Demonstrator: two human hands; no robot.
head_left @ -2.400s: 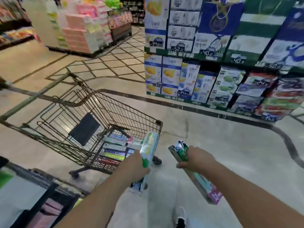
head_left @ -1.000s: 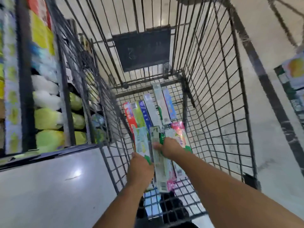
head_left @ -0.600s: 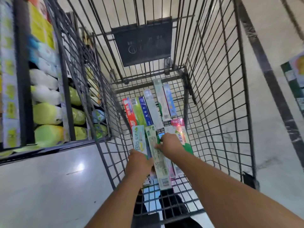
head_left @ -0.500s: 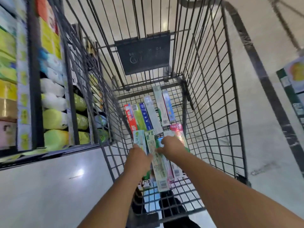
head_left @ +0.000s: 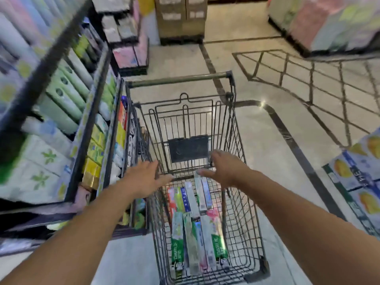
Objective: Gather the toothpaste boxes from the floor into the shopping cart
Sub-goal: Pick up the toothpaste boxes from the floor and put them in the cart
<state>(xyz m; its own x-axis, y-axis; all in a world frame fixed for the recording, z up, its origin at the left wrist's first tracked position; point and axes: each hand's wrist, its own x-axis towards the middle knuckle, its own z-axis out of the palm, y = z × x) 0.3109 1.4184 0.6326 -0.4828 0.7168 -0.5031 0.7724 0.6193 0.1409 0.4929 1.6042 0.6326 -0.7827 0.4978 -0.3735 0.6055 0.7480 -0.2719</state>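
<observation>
As hands [head_left: 144,177] hover, colourful toothpaste boxes [head_left: 197,233] lie flat.

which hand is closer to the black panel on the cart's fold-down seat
Right. The right hand reaches up beside the black panel, fingertips at its lower right corner. The left hand hangs lower and further left, over the cart by its left wall.

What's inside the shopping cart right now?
Toothpaste boxes lie flat in two rows on the shopping cart floor. Whether more lie underneath cannot be seen. Both hands are empty above it.
</observation>
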